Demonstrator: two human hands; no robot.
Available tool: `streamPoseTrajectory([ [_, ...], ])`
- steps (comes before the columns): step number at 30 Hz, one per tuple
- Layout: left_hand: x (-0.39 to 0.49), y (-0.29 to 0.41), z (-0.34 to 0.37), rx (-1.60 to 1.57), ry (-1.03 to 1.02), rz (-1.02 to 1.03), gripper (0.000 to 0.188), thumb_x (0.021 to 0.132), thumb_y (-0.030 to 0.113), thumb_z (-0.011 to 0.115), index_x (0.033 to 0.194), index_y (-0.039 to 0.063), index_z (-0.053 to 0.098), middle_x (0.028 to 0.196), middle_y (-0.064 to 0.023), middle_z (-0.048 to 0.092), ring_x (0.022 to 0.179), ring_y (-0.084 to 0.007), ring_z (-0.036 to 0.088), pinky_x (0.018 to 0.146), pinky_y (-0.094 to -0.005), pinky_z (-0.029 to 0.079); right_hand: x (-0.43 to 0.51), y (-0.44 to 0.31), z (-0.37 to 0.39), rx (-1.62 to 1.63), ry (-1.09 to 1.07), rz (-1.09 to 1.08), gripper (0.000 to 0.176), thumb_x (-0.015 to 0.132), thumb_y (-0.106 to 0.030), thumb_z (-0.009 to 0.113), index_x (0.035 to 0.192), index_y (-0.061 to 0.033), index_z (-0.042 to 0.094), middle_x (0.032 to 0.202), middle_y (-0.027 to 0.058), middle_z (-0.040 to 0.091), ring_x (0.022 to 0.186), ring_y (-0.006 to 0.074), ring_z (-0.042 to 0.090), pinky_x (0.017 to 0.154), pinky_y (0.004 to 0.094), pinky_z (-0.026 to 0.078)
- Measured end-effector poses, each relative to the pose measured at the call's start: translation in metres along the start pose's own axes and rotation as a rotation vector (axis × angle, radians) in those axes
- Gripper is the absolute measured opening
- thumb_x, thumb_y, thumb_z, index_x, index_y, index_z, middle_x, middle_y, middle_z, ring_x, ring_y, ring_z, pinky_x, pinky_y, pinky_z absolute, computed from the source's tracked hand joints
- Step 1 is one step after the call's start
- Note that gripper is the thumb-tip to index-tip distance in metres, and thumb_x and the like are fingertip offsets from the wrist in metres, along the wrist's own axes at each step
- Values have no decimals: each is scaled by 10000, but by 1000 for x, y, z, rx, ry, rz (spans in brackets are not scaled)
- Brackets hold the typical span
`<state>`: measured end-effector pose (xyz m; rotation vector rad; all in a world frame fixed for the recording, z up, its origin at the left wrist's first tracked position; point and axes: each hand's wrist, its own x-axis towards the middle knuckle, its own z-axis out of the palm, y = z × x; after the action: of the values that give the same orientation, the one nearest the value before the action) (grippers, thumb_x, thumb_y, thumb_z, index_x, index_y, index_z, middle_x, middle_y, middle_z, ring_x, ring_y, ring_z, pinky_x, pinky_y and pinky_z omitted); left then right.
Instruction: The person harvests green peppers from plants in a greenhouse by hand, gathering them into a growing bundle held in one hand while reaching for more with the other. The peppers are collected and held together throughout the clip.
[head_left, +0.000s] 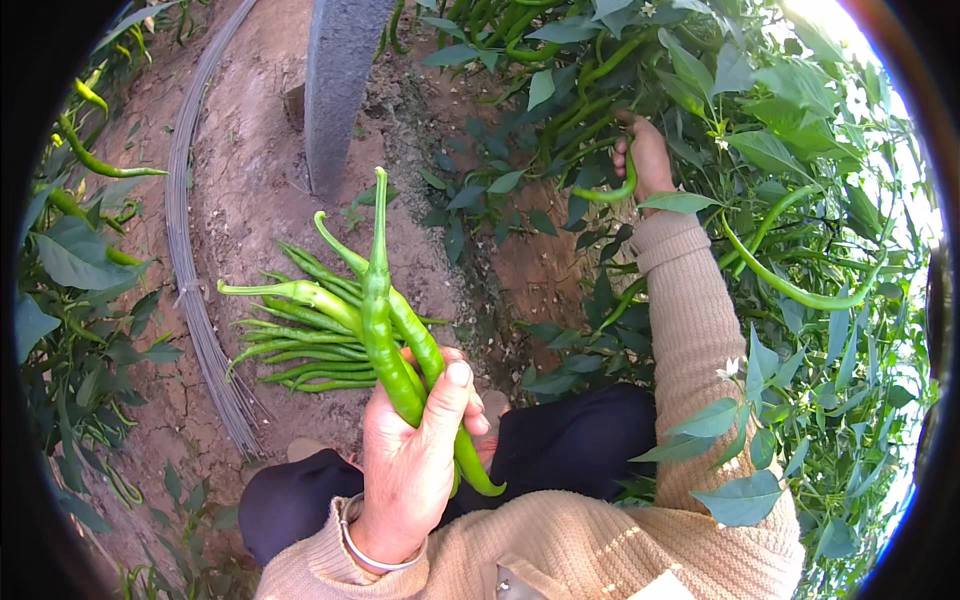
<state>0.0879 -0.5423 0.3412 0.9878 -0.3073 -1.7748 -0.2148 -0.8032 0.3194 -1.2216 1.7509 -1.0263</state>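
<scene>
Several long green chili peppers (386, 330) are held in my left hand (420, 450), their stems pointing up and away and one curved tip hanging below the fingers. Under that bunch, a pile of picked green chili peppers (315, 356) lies on the soil, partly hidden by the held ones. My right hand (649, 154) reaches into a pepper plant (585, 82) at the upper right. Its fingers are curled around a curved green chili pepper (616, 191); leaves and shade hide the pepper's upper end.
A tied bundle of thin grey wires or rods (187, 225) lies along the bare soil (247, 150) at left. A flat grey strip (334, 97) stands ahead. Pepper plants (82, 255) line the left side; leafy stems with peppers (802, 296) crowd my right arm.
</scene>
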Motion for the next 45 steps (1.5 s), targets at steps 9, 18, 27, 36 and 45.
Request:
streamPoseTrajectory([
  [9, 14, -9, -1, 89, 178, 100, 194, 939, 174, 549, 1077, 38, 557, 1071, -95, 591, 682, -114, 540, 619, -249, 456, -149, -19, 119, 193, -750, -36, 332, 959, -179, 353, 1183, 41, 460, 837, 145, 621, 764, 226, 648, 657, 314, 519],
  [18, 18, 5, -6, -39, 268, 3, 331, 899, 30, 543, 1216, -17, 460, 962, -144, 598, 617, -138, 547, 554, -234, 459, -149, 16, 161, 264, -827, -214, 444, 1009, -348, 336, 1058, 33, 557, 894, 105, 648, 851, 147, 608, 757, 291, 489],
  [27, -24, 17, -33, -29, 605, 148, 352, 946, 98, 500, 1284, 25, 433, 1114, -117, 567, 720, -137, 493, 689, -283, 427, 35, 305, 116, -936, -231, 175, 645, 845, -444, 542, 1173, 110, 495, 1063, 316, 590, 1060, 424, 552, 950, 437, 418],
  [36, -24, 2, -42, 122, 796, 75, 370, 930, 138, 542, 1270, 36, 438, 1094, -113, 560, 675, -122, 459, 666, -290, 419, 135, 349, 149, -382, 126, 102, 622, 792, -493, 622, 895, 120, 620, 944, 295, 620, 921, 399, 599, 826, 414, 446],
  [45, -13, 2, -44, 76, 783, 60, 362, 904, 122, 581, 1229, 46, 442, 1073, -108, 542, 662, -123, 466, 645, -266, 418, 192, 375, 160, -76, 83, 403, 540, 807, -435, 666, 1079, 23, 584, 1094, 126, 601, 960, 225, 575, 782, 386, 478],
])
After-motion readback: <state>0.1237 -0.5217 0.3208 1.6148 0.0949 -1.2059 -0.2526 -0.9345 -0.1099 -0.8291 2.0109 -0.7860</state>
